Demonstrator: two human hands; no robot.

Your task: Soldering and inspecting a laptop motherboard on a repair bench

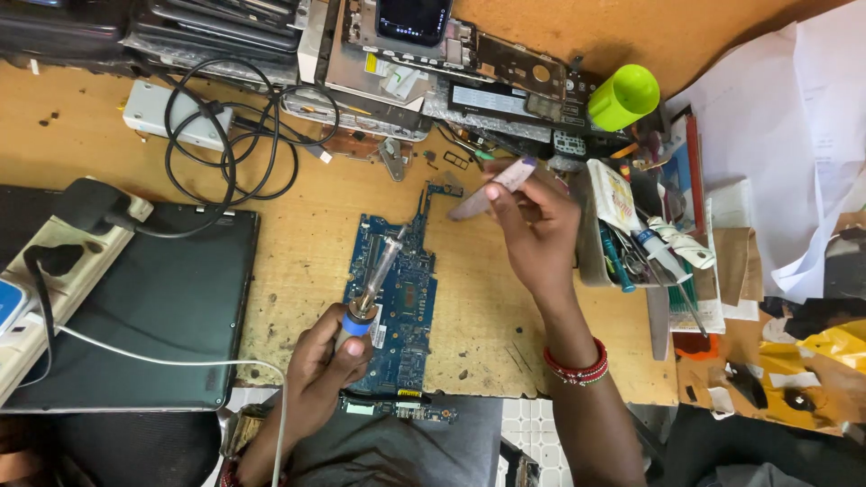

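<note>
A blue circuit board (408, 298) lies flat on the wooden bench (307, 243) in front of me. My left hand (320, 374) grips a soldering iron (372, 293) by its blue handle, with the metal tip resting over the board's upper left part. My right hand (532, 230) is raised above the bench to the right of the board and pinches a thin flat tool (492, 191) that slants down to the left. A red beaded band circles that wrist.
A closed dark laptop (153, 307) and a white power strip (63, 280) sit at left, with black coiled cable (230, 135) behind. Dismantled laptop parts line the far edge. A green cup (624, 96), a tool tray (631, 243) and papers crowd the right.
</note>
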